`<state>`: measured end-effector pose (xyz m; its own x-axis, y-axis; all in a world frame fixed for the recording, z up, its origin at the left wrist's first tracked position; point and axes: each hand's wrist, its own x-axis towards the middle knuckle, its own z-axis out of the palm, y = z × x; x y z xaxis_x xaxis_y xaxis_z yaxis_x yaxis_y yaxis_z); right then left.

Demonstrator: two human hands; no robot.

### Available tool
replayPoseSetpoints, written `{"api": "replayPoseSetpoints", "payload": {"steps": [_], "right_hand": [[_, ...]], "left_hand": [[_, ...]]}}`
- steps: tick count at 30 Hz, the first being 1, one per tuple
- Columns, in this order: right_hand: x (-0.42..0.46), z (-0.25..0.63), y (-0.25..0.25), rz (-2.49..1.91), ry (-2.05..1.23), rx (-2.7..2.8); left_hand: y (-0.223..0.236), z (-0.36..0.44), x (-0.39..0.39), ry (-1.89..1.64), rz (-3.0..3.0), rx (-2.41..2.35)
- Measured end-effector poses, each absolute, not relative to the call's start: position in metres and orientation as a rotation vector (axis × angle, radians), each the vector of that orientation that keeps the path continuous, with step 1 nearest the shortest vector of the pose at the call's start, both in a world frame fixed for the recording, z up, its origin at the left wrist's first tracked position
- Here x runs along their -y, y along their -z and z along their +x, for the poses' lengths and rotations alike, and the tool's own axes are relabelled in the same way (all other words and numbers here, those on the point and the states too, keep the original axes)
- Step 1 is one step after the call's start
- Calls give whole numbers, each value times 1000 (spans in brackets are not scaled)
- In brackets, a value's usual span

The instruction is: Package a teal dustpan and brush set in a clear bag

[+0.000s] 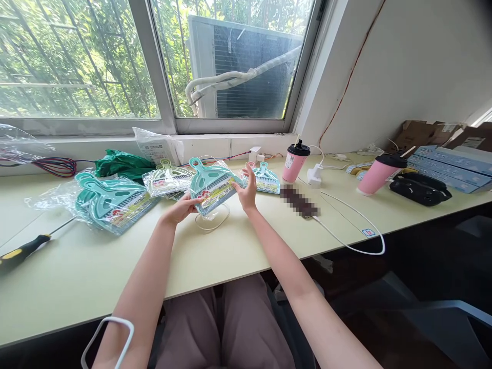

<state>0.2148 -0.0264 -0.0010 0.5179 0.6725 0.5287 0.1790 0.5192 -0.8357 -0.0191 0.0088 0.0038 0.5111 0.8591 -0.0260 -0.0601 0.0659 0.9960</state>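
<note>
Both my hands hold up a teal dustpan-and-brush set [211,184] sealed in a clear plastic bag, a little above the pale table [215,251]. My left hand [183,207] grips its lower left edge with fingers closed. My right hand [248,190] holds the right edge, fingers partly spread along the packet. More packets of the same set lie nearby: a stack [109,201] to the left, another packet [169,179] behind, and a small one [266,178] to the right.
A screwdriver [25,249] with a black and yellow handle lies at the left. Two pink cups [295,161] [378,174], a white charger [315,175] with its cable, a black case [418,187], blue boxes [449,165] and a green bag [121,164] stand around.
</note>
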Motion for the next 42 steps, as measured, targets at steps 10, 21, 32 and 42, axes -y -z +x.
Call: {"api": "replayPoseSetpoints", "payload": {"steps": [10,21,32,42], "right_hand": [[10,234,15,-1031,-1262,936],[2,237,14,-1098,-1102,525],[-2,236,25,-1083,-1106,418],[4,218,19,-1060,-1151,604]], "left_hand": [[-13,-27,-4,-693,1414,-837],[-10,-15,-8,-824,1604,-710],[17,35,1,-1350,1943,-1042],[21,36,-5,-1680,1262,-1135]]}}
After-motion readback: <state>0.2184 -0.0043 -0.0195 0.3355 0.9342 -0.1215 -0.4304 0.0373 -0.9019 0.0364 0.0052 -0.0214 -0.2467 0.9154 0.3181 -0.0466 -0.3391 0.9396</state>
